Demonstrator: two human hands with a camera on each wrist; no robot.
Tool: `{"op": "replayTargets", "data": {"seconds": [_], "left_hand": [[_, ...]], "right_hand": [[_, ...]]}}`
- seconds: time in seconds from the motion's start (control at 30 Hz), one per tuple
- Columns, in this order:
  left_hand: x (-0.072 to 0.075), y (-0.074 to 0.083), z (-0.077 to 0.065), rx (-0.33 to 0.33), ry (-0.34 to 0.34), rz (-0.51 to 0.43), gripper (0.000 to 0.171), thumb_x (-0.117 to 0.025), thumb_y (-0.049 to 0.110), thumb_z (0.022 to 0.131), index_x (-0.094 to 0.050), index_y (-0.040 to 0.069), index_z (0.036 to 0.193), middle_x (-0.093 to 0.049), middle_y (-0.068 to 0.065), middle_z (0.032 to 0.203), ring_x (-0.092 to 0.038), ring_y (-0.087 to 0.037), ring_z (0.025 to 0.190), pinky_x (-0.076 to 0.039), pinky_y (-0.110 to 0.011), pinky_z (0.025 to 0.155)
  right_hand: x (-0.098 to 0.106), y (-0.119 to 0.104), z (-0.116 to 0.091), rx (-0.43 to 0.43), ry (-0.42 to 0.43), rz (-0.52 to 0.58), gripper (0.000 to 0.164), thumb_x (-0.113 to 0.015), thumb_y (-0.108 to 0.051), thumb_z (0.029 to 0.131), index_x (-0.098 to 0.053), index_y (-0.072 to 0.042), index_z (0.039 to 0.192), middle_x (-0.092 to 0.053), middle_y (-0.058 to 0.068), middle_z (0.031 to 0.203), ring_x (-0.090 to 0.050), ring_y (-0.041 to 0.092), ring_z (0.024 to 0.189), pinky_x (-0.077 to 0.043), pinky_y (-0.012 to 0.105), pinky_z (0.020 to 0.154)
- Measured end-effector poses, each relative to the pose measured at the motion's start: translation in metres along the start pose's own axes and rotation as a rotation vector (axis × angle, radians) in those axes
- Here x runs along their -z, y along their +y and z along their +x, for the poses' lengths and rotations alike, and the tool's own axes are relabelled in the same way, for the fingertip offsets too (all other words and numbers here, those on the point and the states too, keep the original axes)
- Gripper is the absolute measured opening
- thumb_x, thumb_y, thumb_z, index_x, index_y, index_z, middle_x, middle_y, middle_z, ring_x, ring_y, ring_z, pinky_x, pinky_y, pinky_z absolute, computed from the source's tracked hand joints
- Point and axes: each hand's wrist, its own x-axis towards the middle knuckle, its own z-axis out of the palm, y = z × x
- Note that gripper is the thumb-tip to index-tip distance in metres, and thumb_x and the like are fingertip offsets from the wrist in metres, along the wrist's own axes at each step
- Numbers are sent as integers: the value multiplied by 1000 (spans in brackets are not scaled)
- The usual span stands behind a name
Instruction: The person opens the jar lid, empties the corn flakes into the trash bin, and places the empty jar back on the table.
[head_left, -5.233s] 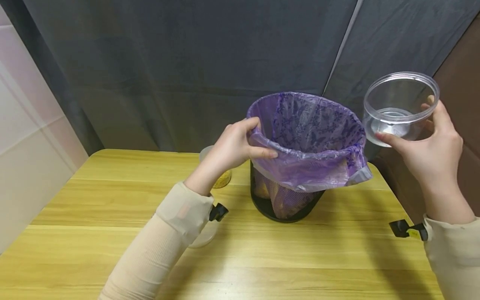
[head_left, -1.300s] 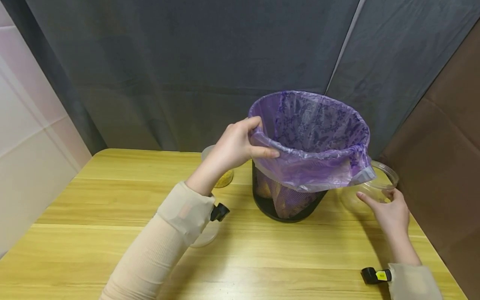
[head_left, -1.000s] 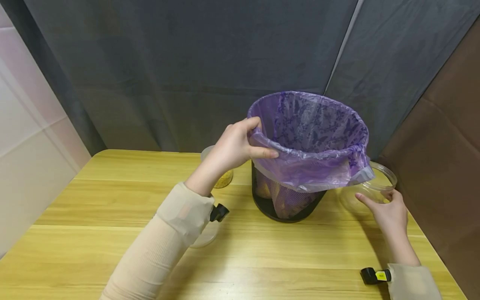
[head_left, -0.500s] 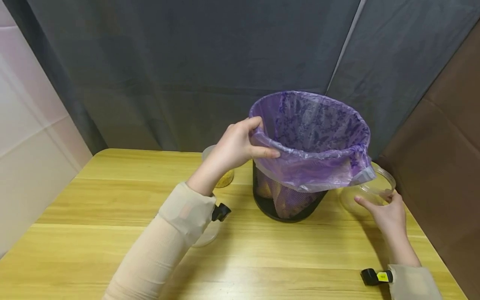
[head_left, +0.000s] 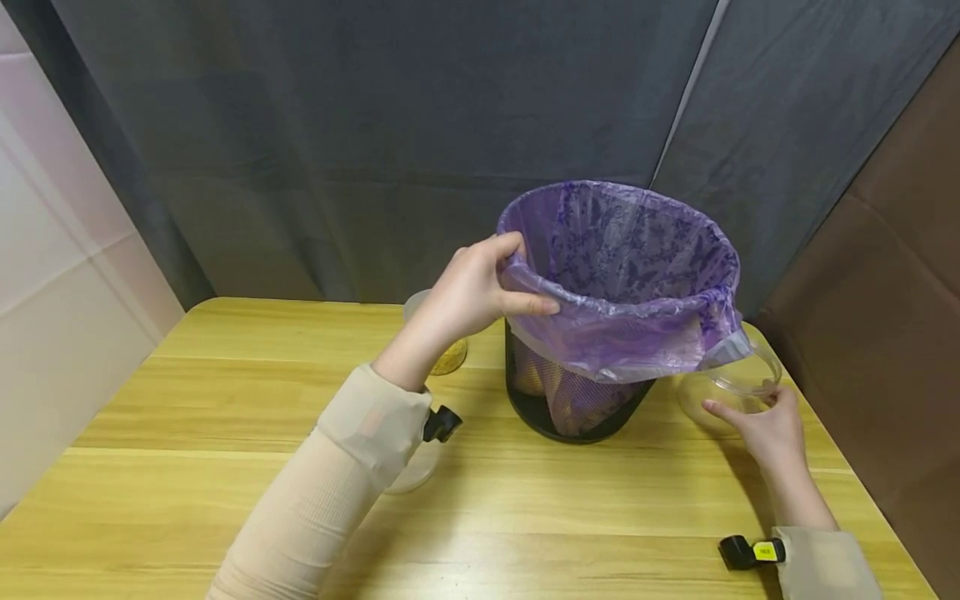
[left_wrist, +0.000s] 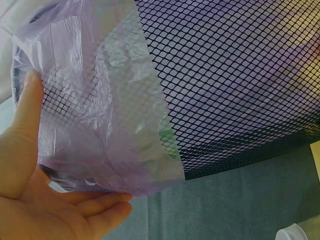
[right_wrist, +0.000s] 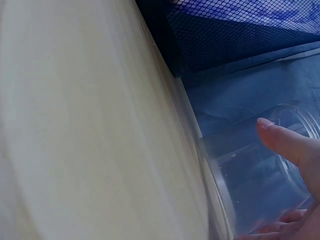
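My left hand (head_left: 472, 287) grips the rim of a black mesh waste bin (head_left: 517, 408), thumb outside over the folded edge of its purple bin liner (head_left: 622, 342). The bin stands on the table; something yellowish shows faintly through its mesh. In the left wrist view the liner (left_wrist: 125, 100) overlaps the mesh (left_wrist: 225, 75), with the left hand's thumb and fingers spread across it. To the bin's right, my right hand (head_left: 772, 429) holds a clear plastic jar (head_left: 693, 400), lidless and low at the table. The right wrist view shows the thumb against the jar's side (right_wrist: 245, 170); the other fingers are partly hidden.
Behind my left forearm stands a clear container with yellow contents (head_left: 450, 358), mostly hidden. A clear round lid-like disc (head_left: 416, 471) lies nearer on the wooden table (head_left: 225, 467). A grey curtain (head_left: 337, 167) closes the back, and a brown one (head_left: 885, 317) the right side.
Since the earliest frame, my right hand has lowered the jar from the air beside the bin to the table. Lately hand and jar rim shifted slightly left and down. My left hand has stayed put.
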Motion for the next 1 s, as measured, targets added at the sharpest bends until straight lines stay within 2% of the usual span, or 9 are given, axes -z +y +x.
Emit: {"op": "replayTargets", "data": {"seconds": [0.57, 1.0], "left_hand": [[-1, 0, 0, -3, 0, -12, 51, -88, 32, 67, -43, 12, 78, -43, -7, 71, -42, -18, 69, -34, -29, 60], [-2, -2, -2, 11, 12, -30, 49, -88, 33, 67, -46, 12, 81, -44, -5, 75, -42, -16, 71, -36, -30, 62]], "right_hand": [[-1, 6, 2, -9, -69, 7, 112, -78, -37, 80, 0, 9, 146, -14, 38, 146, -20, 52, 132, -22, 60, 104], [0, 8, 2, 42, -117, -14, 109, -74, -36, 84, 4, 10, 145, -17, 42, 141, -22, 54, 129, -24, 60, 103]]}}
